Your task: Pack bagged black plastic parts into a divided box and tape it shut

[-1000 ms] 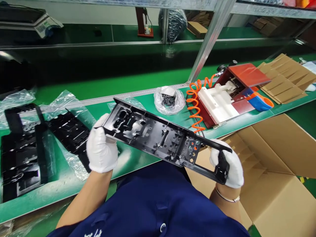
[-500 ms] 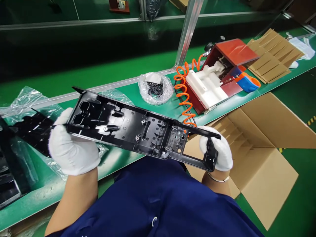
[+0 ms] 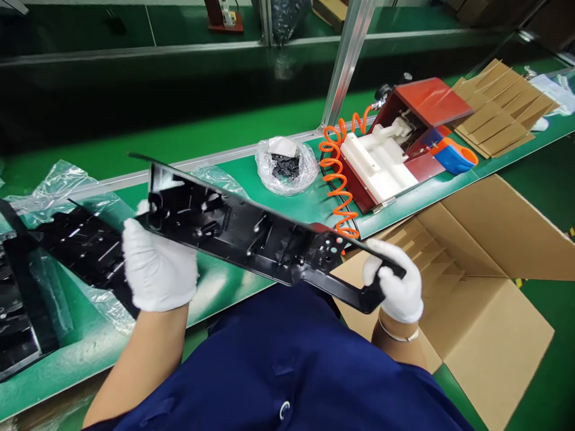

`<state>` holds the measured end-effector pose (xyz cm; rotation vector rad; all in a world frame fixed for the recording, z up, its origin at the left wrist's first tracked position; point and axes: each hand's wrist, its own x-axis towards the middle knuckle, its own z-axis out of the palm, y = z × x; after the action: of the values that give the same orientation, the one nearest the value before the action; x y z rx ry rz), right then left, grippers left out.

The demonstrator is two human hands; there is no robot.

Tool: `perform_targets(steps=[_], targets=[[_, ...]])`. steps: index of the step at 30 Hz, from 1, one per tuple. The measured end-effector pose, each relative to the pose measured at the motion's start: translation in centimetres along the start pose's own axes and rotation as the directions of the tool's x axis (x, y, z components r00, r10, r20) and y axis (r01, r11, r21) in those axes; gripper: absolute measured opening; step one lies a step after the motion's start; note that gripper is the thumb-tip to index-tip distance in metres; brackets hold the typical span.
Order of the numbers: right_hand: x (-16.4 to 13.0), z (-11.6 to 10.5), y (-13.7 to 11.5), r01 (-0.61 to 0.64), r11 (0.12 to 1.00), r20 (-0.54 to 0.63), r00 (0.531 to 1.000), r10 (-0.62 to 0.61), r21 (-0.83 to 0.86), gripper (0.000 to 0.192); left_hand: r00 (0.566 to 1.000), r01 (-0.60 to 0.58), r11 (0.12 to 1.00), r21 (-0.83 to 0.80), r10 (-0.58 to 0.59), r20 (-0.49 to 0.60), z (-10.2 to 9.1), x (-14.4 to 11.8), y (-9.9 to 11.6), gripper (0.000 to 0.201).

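Long black plastic panel [image 3: 251, 239] held at both ends, clear of the green bench [image 3: 233, 170], above the person's lap; left hand [image 3: 157, 269] in a white glove is closed round the left end, fingers wrapped under and thumb on the near edge; right hand [image 3: 395, 287], also gloved, is closed on the thin frame bar at the right end; a two-end hold suits a part this long and thin, keeps it from flexing or swinging; panel is tilted with its ribbed inner face toward the camera, far edge up, so bosses and cut-outs are in plain sight; gloves likely keep prints off the gloss surface; more black panels [image 3: 76, 251] lie in clear bags on the bench to the left, just beside the left hand; bag of small black parts [image 3: 285, 164] sits further back at centre; red fixture with white block [image 3: 390, 143] and orange coiled hose [image 3: 339, 179] to the right of it; open cardboard box with dividers [image 3: 471, 263] stands below the right hand, close to that end of the panel.
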<state>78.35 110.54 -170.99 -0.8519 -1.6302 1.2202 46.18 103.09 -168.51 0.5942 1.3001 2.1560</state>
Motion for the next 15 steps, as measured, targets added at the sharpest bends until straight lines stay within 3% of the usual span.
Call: perform_targets(steps=[2,3,5,7,8,9,10,11,12,13,15], targets=[[0.2,1.1,-0.2,0.189,0.956,0.201,0.969,-0.144,-0.224,0.023,0.991,0.131,0.987,-0.088,-0.127,0.051,0.8,-0.4,-0.6,0.058],[0.3,1.8,-0.3,0.328,0.891,0.353,0.911,-0.211,-0.314,0.019,0.98,0.199,0.973,-0.113,-0.196,0.039,1.0,-0.4,-1.0,0.063],[0.5,3.3,-0.4,0.616,0.691,0.612,0.727,-0.311,-0.379,0.023,0.956,0.276,0.951,-0.142,-0.286,-0.057,1.2,-0.1,-1.7,0.067],[1.0,4.5,-0.1,0.795,0.5,0.739,0.557,-0.379,-0.343,0.031,0.94,0.275,0.946,-0.173,-0.302,-0.156,0.9,0.5,-2.2,0.06],[1.7,4.9,0.1,0.835,0.459,0.78,0.494,-0.385,-0.303,0.031,0.934,0.273,0.944,-0.186,-0.306,-0.184,0.7,0.8,-2.2,0.053],[2.6,5.1,0.5,0.839,0.48,0.816,0.454,-0.358,-0.256,0.029,0.934,0.268,0.944,-0.194,-0.304,-0.191,0.4,1.1,-2.2,0.046],[4.0,5.3,0.9,0.806,0.547,0.84,0.446,-0.308,-0.227,0.03,0.94,0.251,0.948,-0.196,-0.287,-0.186,0.2,1.2,-2.1,0.039],[5.8,5.3,1.3,0.744,0.628,0.847,0.47,-0.25,-0.227,0.033,0.948,0.226,0.955,-0.195,-0.261,-0.183,-0.1,1.3,-2.0,0.034],[8.0,5.5,1.6,0.666,0.701,0.831,0.521,-0.194,-0.254,0.036,0.956,0.194,0.962,-0.191,-0.229,-0.183,-0.2,1.3,-1.8,0.03],[10.5,5.7,2.0,0.579,0.743,0.786,0.607,-0.118,-0.336,0.037,0.962,0.167,0.968,-0.189,-0.202,-0.185,-0.3,1.2,-1.6,0.029],[15.7,6.8,2.9,0.477,0.717,0.675,0.738,-0.012,-0.508,0.037,0.965,0.138,0.97,-0.198,-0.177,-0.195,-0.1,0.8,-1.3,0.029]])
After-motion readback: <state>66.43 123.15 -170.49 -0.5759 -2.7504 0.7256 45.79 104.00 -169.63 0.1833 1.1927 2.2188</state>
